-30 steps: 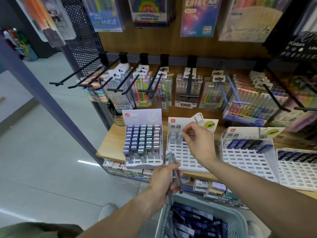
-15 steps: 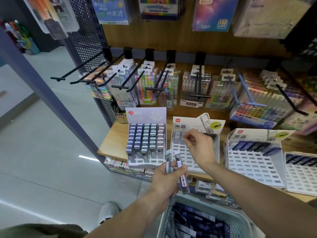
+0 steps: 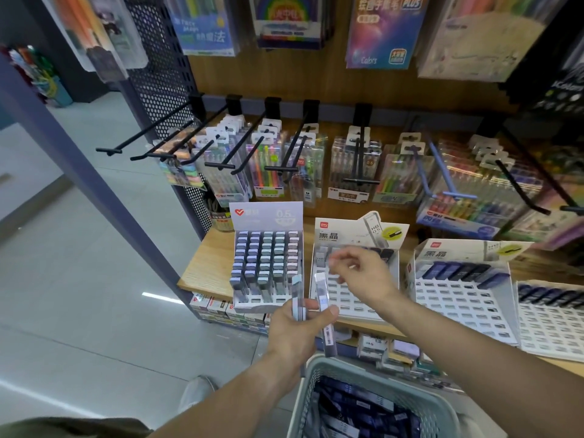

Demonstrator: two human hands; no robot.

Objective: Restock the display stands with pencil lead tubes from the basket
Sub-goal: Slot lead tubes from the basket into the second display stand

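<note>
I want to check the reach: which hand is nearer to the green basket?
Left. The left hand, holding pencil lead tubes, is just above the green basket rim. The right hand is higher, over the middle display stand.

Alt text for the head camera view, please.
The left hand holds pencil lead tubes above a basket while the empty right hand hovers over a mostly empty white display stand on a shop shelf.

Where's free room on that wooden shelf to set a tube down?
Bare wood on the shelf left of the full stand. Empty slots fill the middle stand and right stand. Crowded: full stand, hanging pen packs.
</note>
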